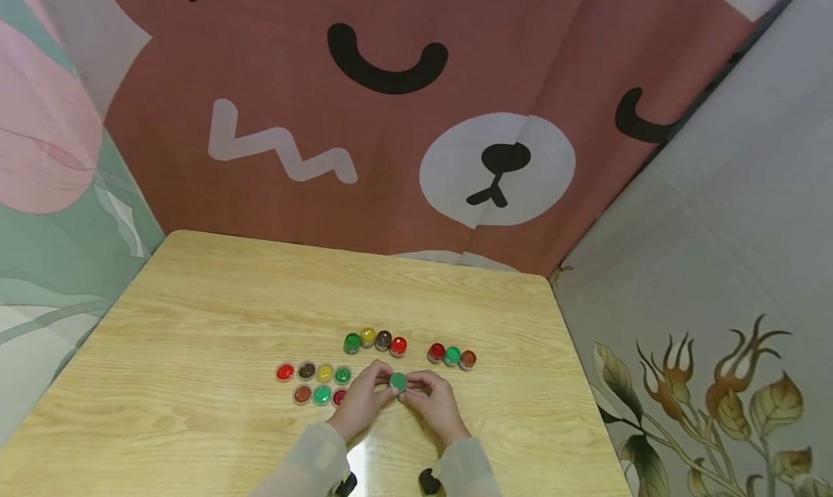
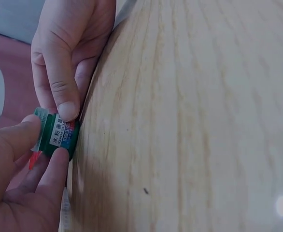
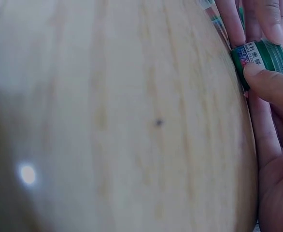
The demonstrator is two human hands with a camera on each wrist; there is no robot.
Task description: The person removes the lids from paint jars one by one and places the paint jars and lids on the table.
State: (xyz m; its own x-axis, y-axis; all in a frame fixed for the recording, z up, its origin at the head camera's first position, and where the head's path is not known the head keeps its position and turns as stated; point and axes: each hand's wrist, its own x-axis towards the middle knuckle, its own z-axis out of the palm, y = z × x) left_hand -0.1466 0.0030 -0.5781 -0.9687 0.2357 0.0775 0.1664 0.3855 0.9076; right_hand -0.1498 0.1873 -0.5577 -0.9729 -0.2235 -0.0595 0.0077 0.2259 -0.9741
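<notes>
A small green gouache paint jar [image 1: 398, 382] is held between both hands, low over the table, its ridged translucent lid on top and a printed label on its side. My left hand [image 1: 361, 400] grips it from the left; in the left wrist view its thumb [image 2: 28, 129] presses against the lid and a fingertip [image 2: 59, 157] touches the body. From the other side my right hand [image 1: 434, 404] pinches the jar body, its thumb [image 3: 257, 72] over the label in the right wrist view.
Beyond the hands stand a row of several open paint jars [image 1: 383, 340] and, to its right, three more jars [image 1: 452, 356]. Left of my left hand lie two rows of paint-smeared lids [image 1: 322, 394], one partly hidden by the hand. Printed curtains [image 1: 293, 215] border the wooden table [image 1: 215, 302].
</notes>
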